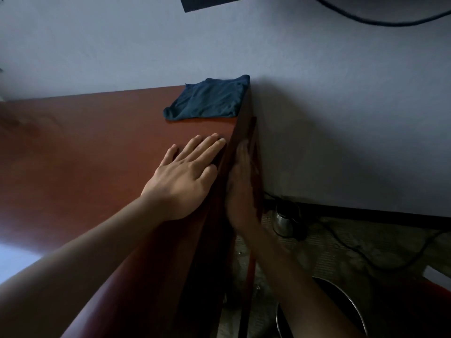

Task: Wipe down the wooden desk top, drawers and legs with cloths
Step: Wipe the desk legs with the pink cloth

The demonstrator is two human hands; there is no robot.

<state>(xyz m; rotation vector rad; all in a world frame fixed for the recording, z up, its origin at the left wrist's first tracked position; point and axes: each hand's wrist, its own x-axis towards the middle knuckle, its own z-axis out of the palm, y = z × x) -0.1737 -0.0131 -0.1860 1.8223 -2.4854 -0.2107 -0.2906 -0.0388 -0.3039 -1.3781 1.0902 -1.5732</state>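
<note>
Head view: your left hand [185, 172] lies flat on the wooden counter [92, 152], palm down, close to its right edge. The fingers [207, 146] are straight and held together, the thumb spread out to the left; they hold nothing, and their tips stop just short of the edge.

Your right hand [240, 189] is pressed against the counter's side panel [246, 123], just over that edge from the left hand. Its fingers are straight and flat on the wood, pointing toward the wall [341, 118]. This hand sits in deep shadow; no cloth shows in it, though the palm side is hidden against the panel.

The blue cloth [210, 98] lies folded and a little rumpled on the counter's far right corner, against the wall and flush with the right edge. It is beyond the fingertips of both hands, apart from them, with a strip of bare wood between it and your left fingertips. Neither hand touches it.

Down on the floor [366, 245] to the right of the counter, a metal kettle [284, 222] stands near the base of the wall, with a dark cord [361, 254] trailing across the floor beside it. A round metal basin [346, 311] sits at the lower right, partly behind your right forearm. A dark cable [380, 21] loops across the wall at the top right.
</note>
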